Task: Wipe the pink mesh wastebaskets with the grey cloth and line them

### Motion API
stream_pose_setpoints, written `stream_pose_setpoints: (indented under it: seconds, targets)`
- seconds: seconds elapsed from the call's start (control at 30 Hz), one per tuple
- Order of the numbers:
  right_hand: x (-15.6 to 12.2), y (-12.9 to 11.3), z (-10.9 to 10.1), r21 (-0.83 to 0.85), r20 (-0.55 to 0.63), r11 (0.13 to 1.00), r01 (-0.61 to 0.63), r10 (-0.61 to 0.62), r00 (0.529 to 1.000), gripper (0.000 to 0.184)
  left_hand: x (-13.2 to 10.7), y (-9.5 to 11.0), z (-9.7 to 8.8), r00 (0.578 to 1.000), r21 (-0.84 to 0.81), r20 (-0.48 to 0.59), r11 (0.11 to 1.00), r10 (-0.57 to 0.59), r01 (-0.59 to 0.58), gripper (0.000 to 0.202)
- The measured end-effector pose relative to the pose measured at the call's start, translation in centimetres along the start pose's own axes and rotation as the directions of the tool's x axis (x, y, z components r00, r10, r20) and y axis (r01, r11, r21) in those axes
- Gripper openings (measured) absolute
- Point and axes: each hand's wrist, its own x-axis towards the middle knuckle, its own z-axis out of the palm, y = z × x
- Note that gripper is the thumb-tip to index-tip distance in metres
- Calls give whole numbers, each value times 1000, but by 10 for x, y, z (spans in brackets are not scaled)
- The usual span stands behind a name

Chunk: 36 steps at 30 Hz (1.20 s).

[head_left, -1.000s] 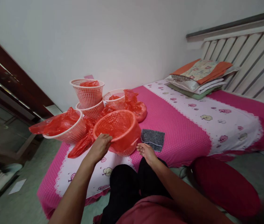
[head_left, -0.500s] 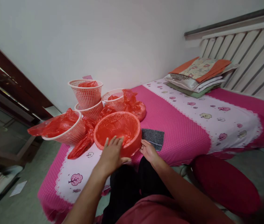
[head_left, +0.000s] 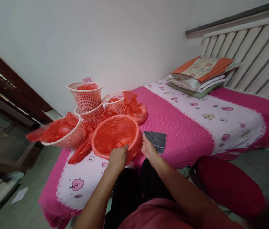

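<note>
A pink mesh basket lined with a red plastic bag (head_left: 115, 135) sits tilted toward me at the near edge of the bed. My left hand (head_left: 117, 158) grips its near rim, fingers curled over the edge onto the bag. My right hand (head_left: 148, 148) presses against the basket's right side, fingers closed on the rim or the bag there. A grey cloth (head_left: 156, 140) lies flat on the bedspread just right of that hand.
Several more pink baskets with red bags (head_left: 64, 132) stand behind and to the left. The pink bedspread (head_left: 191, 130) stretches right to folded bedding (head_left: 199, 76) by a slatted headboard. A red cushion (head_left: 229, 186) lies on the floor at right; papers lie at lower left.
The basket has been pulled nearer and tipped toward me. My left hand shifted from flat on its front to gripping the rim. My right hand rose from the bed edge to the basket's side.
</note>
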Motion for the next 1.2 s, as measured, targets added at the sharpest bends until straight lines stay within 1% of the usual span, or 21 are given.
stream_pose_setpoints:
  seconds: [0.07, 0.1, 0.17, 0.27, 0.33, 0.37, 0.43, 0.5, 0.6, 0.63, 0.7, 0.8, 0.87, 0.93, 1.03, 1.07, 1.1, 1.2]
  targets:
    - [6, -1, 7, -3, 5, 997, 74, -74, 997, 19, -6, -5, -2, 1000, -1, 27, 1000, 1, -1, 37]
    - [8, -1, 9, -9, -7, 996, 89, -89, 996, 20, -8, -8, -2, 999, -5, 38, 1000, -5, 5, 36]
    - [10, -1, 10, -22, -37, 997, 76, -77, 996, 21, -11, -15, -2, 999, -21, 45, 1000, -20, 21, 34]
    - [9, 1, 6, -34, -90, 998, 45, -48, 995, 25, -9, -27, -2, 999, -60, 9, 998, -36, 37, 31]
    - [3, 3, 5, -34, -112, 999, 14, -18, 994, 30, -5, -33, -3, 999, -80, -16, 996, -47, 45, 29]
    - [-1, 5, 6, -31, -106, 999, -10, 6, 994, 35, -3, -36, -4, 998, -88, -22, 995, -53, 51, 29]
    - [-13, 13, 10, -31, -58, 997, -68, 66, 996, 44, 1, -37, -7, 998, -98, -22, 993, -65, 63, 29]
    - [-25, 23, 16, -45, 29, 994, -100, 102, 994, 44, 3, -37, -10, 997, -115, -28, 991, -65, 62, 30]
    - [-37, 39, 21, -121, 132, 990, -71, 87, 987, 44, 3, -35, -12, 997, -139, -39, 989, -62, 56, 30]
    - [-38, 42, 20, -148, 142, 987, -60, 81, 987, 43, 3, -35, -13, 997, -151, -40, 987, -59, 52, 30]
    - [-38, 45, 15, -185, 118, 981, -58, 81, 990, 41, 1, -40, -13, 999, -181, -29, 983, -42, 36, 28]
    - [-31, 38, 1, -190, 43, 979, -70, 79, 996, 36, -2, -53, -13, 1000, -238, -18, 971, 7, -11, 27]
    - [-24, 27, -8, -182, -11, 981, -72, 71, 997, 31, -4, -65, -12, 999, -277, -31, 960, 38, -45, 27]
    - [-17, 14, -13, -165, -54, 983, -84, 76, 996, 32, -8, -75, -10, 997, -324, -51, 943, 63, -76, 25]
    - [-7, -3, -8, -127, -68, 982, -140, 132, 989, 42, -16, -84, -7, 993, -388, -63, 914, 98, -115, 24]
    - [-4, -6, -4, -120, -58, 981, -153, 147, 987, 42, -19, -85, -5, 992, -398, -63, 909, 109, -125, 25]
    - [-1, -8, 0, -119, -45, 982, -149, 145, 988, 40, -22, -85, -3, 991, -400, -63, 907, 120, -135, 26]
    - [5, -4, 9, -138, -9, 988, -75, 75, 997, 26, -35, -84, 8, 987, -363, -85, 918, 137, -158, 29]
